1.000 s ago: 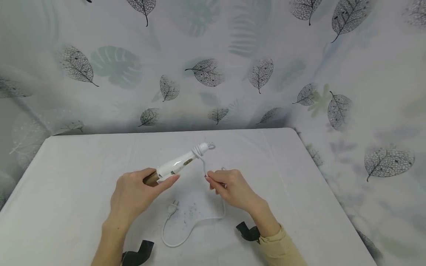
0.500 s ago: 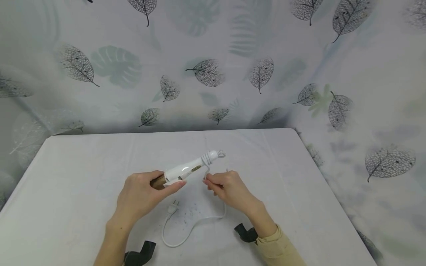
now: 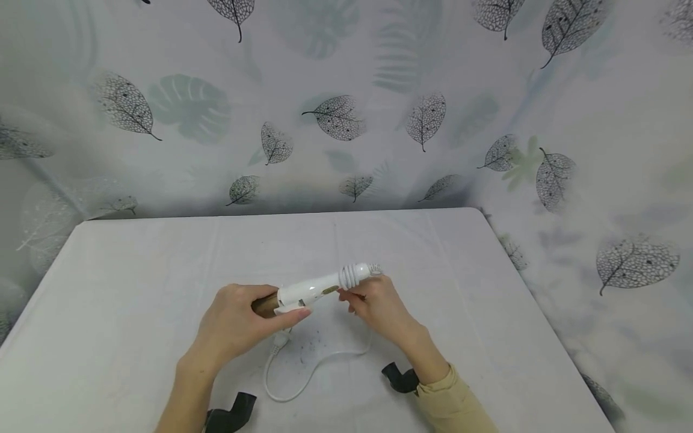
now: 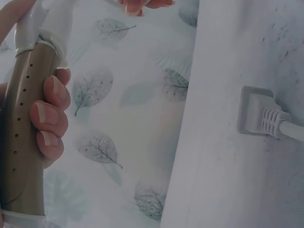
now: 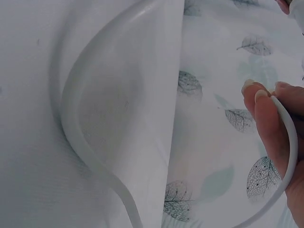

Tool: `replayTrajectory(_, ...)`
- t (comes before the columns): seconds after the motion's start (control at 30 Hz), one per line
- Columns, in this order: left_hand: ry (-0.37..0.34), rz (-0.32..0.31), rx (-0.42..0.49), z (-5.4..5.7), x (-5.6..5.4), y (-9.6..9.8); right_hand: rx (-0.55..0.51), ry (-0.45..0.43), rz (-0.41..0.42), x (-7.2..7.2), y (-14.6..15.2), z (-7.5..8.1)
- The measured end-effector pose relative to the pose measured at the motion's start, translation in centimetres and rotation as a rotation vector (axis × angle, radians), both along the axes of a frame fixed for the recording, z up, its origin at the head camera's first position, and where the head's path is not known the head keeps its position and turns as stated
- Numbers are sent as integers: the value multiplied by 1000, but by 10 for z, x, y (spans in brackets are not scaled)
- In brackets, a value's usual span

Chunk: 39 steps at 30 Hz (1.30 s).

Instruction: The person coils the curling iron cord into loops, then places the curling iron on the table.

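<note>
Wand [image 3: 310, 291] in the grasp of the left hand [image 3: 238, 322], seemingly raised above the table [image 3: 135, 270]. Its long axis points from that hand toward between 2 and 3 o'clock. Key relation: the turns [image 3: 349, 276] of cord [image 5: 293, 142] wound near the wand's far end lie at about 10 o'clock from the right hand [image 3: 381, 307], much the nearer of the two. Wrist views: left fingers curl round the brown barrel [image 4: 23, 128]; the right hand pinches the cord. The plug [image 3: 280, 340] lies at 7 o'clock from the wand's middle. Head view: left hand covers much of the barrel; prongs hard to make out; the stretch between turns and pinch cannot be traced.
</note>
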State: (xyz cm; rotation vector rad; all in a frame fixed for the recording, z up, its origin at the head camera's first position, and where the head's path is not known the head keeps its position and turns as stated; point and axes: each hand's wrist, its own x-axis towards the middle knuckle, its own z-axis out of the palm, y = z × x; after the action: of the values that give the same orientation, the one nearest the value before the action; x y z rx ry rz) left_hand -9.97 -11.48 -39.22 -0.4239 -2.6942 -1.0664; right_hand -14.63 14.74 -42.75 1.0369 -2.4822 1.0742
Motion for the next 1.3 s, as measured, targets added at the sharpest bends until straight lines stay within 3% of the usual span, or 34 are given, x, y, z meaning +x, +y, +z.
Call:
replayTrajectory(0.17, 15, -7, 46, 3, 0, -4, -55, 16, -11, -2, 3, 0)
replayTrajectory(0.33, 17, -52, 107, 4, 1, -6, -93, 50, -4, -3, 3, 2)
replayTrajectory(0.4, 23, -73, 99, 4, 1, -7, -111, 4, 16, -4, 4, 2)
replayTrajectory(0.53, 9, -116, 96, 5, 2, -11, -156, -210, 79, -5, 6, 2)
replayTrajectory(0.63, -22, -152, 119, 6, 3, -14, -155, -315, 118, -6, 8, 5)
replayTrajectory(0.87, -121, -246, 131, 3, 3, -16, -11, -148, 181, -10, 16, 7)
replayTrajectory(0.93, -136, -262, 113, 3, 4, -15, -3, -153, 184, -9, 17, 7)
replayTrajectory(1.13, -211, -291, 95, 5, 6, -12, 17, -117, 158, -10, 18, 5)
replayTrajectory(1.3, -195, -333, 63, 3, 6, -7, 45, -22, 82, -13, 19, 1)
